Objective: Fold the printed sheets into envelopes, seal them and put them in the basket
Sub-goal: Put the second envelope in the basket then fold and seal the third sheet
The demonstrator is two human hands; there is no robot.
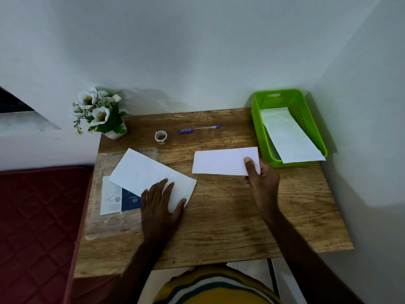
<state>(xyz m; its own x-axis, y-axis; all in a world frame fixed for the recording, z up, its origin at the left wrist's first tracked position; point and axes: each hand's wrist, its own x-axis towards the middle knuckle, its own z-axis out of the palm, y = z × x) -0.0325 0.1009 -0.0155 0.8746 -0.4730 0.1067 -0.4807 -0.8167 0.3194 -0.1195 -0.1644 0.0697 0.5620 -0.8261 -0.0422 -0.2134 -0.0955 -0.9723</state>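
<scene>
Pinched light, floppy folded envelope [225, 161] at right end, right hand [260, 178] thumb on top; left hand [160, 205] flat, fingers straight on left sheets [142, 170]; basket [260, 132] near.

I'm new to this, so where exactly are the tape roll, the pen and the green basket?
tape roll [160, 137], head view, on its ring.
pen [199, 129], head view, mid-barrel.
green basket [258, 126], head view, left wall.
</scene>
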